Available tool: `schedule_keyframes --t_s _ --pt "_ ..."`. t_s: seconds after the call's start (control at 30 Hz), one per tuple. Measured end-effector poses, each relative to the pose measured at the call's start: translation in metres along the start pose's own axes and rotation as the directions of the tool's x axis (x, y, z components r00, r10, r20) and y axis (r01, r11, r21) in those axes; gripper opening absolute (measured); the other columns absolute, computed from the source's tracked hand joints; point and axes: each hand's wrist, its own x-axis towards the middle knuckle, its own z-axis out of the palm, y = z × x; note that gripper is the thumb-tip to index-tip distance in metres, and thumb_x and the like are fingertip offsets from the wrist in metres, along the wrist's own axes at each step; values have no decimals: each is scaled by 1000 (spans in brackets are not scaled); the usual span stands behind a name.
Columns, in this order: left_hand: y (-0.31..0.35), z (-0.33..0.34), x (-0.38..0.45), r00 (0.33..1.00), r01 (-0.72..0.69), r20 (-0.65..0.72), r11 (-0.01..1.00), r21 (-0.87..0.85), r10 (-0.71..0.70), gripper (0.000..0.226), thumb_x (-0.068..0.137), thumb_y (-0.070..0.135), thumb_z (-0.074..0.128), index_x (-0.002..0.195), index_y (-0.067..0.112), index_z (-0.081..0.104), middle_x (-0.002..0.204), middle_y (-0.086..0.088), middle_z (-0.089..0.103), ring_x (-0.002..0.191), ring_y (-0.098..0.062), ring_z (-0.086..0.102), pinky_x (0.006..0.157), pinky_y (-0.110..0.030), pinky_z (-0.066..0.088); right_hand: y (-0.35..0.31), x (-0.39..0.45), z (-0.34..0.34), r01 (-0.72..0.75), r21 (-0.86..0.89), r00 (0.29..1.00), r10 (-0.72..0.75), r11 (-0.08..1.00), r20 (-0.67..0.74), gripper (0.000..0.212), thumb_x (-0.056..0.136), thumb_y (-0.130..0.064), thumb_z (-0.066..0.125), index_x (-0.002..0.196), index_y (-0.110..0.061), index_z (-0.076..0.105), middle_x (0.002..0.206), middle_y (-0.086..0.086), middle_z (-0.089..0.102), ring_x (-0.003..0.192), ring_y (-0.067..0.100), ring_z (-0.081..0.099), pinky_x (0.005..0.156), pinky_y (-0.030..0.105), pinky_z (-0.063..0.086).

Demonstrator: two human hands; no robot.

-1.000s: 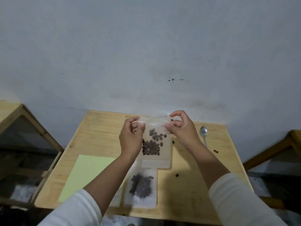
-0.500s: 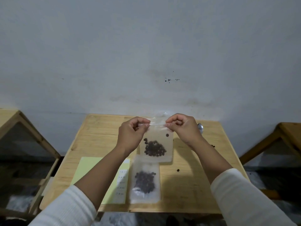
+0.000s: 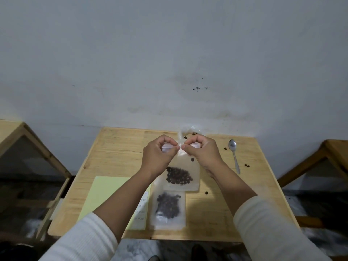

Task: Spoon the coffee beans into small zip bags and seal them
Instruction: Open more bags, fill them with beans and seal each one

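Both hands, left hand (image 3: 160, 157) and right hand (image 3: 202, 153), pinch the top edge of a zip bag (image 3: 181, 176), fingertips nearly meeting. A second filled bag (image 3: 167, 210) lies below on the table (image 3: 116, 153).

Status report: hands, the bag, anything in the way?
Left hand and right hand pinch held zip bag top. Beans inside. Spoon lies aside; nothing blocking.

Table (image 3: 116, 147): pale wood, visible grain, matt finish.
Held zip bag (image 3: 188, 166): thin translucent plastic, slightly frosted, faint sheen at the top strip.
Lying zip bag (image 3: 167, 221): same cloudy plastic, glossy highlights near its lower edge.
Coffee beans (image 3: 178, 176): dark brown, dull surface.
Spoon (image 3: 233, 153): polished metal, reflective.
Sheet (image 3: 107, 196): pale green paper, smooth and matt.
Sleeves (image 3: 267, 228): white ribbed knit cloth.
Wall (image 3: 169, 53): grey, matt, stained.
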Motion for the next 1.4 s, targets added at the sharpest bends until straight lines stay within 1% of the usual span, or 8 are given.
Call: schedule_keyframes --t_s 0.23,0.5,0.6,0.77,0.93,1.1,1.27,1.4 --pt "-22 -4 2 994 99 -42 994 39 -98 6 81 26 71 81 24 65 76 12 63 67 -11 54 64 -24 44 28 -5 7 -181 37 970 172 983 174 15 77 -8 72 88 -17 66 81 7 65 68 21 61 68 34 53" --pt "-82 0 -20 963 235 68 940 248 -259 24 80 16 71 102 22 64 72 11 56 64 -4 50 58 -7 37 98 -19 35 -330 -47 944 329 943 -12 9 76 -11 69 76 -19 66 68 -1 62 61 16 54 62 27 46" --pt "-101 4 -28 952 260 70 906 335 -299 27 79 14 70 104 21 65 92 2 67 83 -13 61 76 -19 44 119 -25 47 -336 -195 942 331 921 -59 7 78 -14 63 81 -20 64 82 -4 63 76 15 57 66 24 44" --pt "-122 8 -35 961 213 76 886 411 -266 31 78 11 70 108 15 65 118 -5 57 96 -14 55 87 -17 38 139 -31 60 -253 -416 967 246 873 -71 15 82 -18 66 93 -21 57 103 -1 54 87 11 53 65 14 36" --pt "-132 7 -37 966 83 159 832 548 -201 37 83 17 65 119 16 59 142 0 38 130 -15 38 106 -17 22 147 -36 60 -32 -692 999 35 721 -10 29 87 -21 60 114 -13 58 142 6 34 133 20 29 99 18 24" --pt "-131 10 -39 954 -113 281 751 651 -100 42 91 22 49 133 15 48 142 -1 42 132 -15 35 107 -20 25 152 -44 65 145 -793 985 -14 592 170 49 87 -26 30 110 2 62 114 18 63 111 31 59 97 36 45" --pt "-125 14 -39 927 -256 369 618 744 -60 41 98 27 35 135 11 43 137 -6 46 128 -19 38 106 -25 27 143 -47 64 226 -833 969 -26 505 247 41 83 -24 36 96 -2 68 95 12 71 90 24 69 79 31 55" --pt "-121 19 -34 918 -326 396 558 763 -5 32 96 26 35 122 11 48 127 -7 52 120 -20 43 102 -25 29 136 -43 57 279 -828 945 14 486 327 57 87 -30 21 111 3 61 113 20 64 109 32 60 98 37 45"
